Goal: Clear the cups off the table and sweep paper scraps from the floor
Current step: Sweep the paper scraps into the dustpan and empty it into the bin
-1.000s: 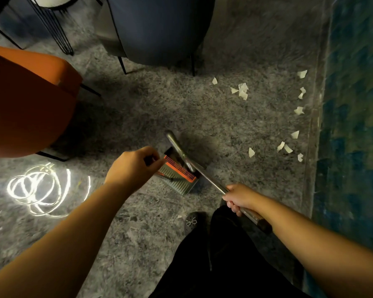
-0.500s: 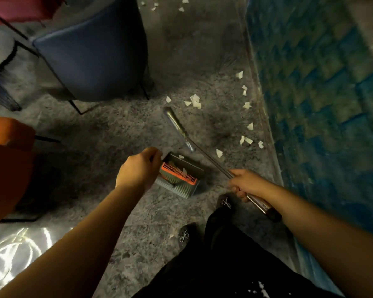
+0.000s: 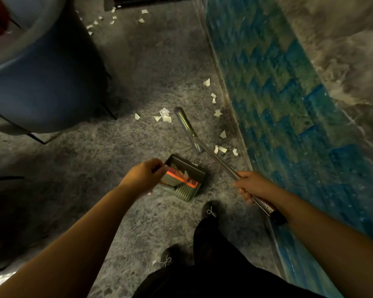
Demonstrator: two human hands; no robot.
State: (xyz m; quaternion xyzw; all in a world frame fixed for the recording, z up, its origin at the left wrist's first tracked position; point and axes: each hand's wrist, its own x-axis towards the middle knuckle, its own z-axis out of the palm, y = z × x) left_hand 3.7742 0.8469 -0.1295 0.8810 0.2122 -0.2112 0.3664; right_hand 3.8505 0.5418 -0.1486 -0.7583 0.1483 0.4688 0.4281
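Fingers [image 3: 244,186] round broom [image 3: 205,145], scraps [image 3: 219,149] beside.

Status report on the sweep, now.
Left hand holds dustpan on the floor; right hand grips broom. Paper scraps lie unswept near broom head and wall. Blue chair stands close by.

I see both of the person's forearms bare, with no sleeves, watch or rings showing on the left hand [image 3: 145,179] or the right hand [image 3: 253,186]. The legs are in loose black trousers [image 3: 211,267] that reach down over the feet. Each dark shoe [image 3: 210,209] carries a small silvery bow on the toe, the other shoe [image 3: 167,258] matching it.
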